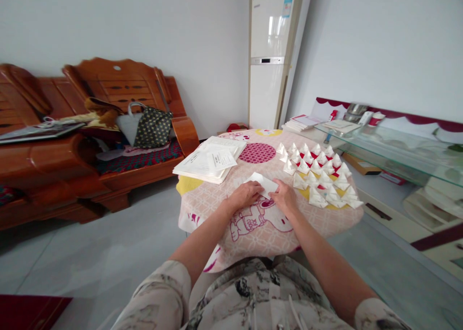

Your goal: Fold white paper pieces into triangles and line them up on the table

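A small white sheet of paper (265,182), partly folded by the look of its pointed outline, lies low over the cloth-covered table (210,209). My left hand (249,194) closes on its left edge, while my right hand (284,195) pinches its right edge. Several folded white paper pieces (321,168) stand in rows on the table to the right of my right hand. Beyond my left hand rests a stack of printed paper sheets (202,163), a smaller printed sheet on top. My fingertips are small and partly hidden in this view.
On the left is a wooden sofa (126,84) with bags (154,127) and clothing on it. A glass-topped cabinet (401,146) holding papers, a cup and metal bowls runs along the right. A tall white air conditioner (267,89) stands in the corner behind the table.
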{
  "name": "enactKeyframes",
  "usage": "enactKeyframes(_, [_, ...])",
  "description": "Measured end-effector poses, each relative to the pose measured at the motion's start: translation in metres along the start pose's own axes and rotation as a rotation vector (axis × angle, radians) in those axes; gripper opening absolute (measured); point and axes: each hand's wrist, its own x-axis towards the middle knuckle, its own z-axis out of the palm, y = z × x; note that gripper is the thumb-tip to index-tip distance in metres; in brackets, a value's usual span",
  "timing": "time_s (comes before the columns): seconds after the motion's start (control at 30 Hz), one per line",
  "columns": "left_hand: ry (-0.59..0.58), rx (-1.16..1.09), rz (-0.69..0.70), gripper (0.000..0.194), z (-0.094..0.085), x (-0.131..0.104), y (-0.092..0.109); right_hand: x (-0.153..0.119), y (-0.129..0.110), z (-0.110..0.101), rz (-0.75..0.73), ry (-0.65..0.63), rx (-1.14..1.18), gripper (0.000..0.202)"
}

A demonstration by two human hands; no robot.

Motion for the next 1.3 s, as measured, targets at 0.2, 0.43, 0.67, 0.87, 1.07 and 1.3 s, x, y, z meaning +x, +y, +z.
enactKeyframes(0.2, [-0.033,-0.108,-0.023,0.021,0.005,0.011,-0.001,0.004,0.009,0.006,-0.032,0.007,0.039,0.026])
enactKeyframes(0.43, [0.315,-0.304,-0.298,0.023,-0.005,0.014,0.001,0.001,0.014,-0.004,-0.091,0.367,0.339,0.040])
enactKeyframes(0.67, [0.467,-1.145,-0.584,0.018,-0.002,0.014,0.004,0.003,0.010,-0.008,-0.106,0.169,0.720,0.043])
enactKeyframes(0.87, [0.431,-1.203,-0.587,0.027,0.005,0.010,0.013,-0.002,0.005,-0.007,0.090,-0.155,0.974,0.038])
enactKeyframes(1.07, [0.449,-1.224,-0.569,0.039,0.001,0.010,0.015,-0.003,0.009,-0.004,0.088,-0.280,0.996,0.030])
enactKeyframes(1.3, [0.496,-1.134,-0.593,0.043,0.003,0.008,0.008,-0.005,0.007,-0.004,0.129,-0.336,1.009,0.029])
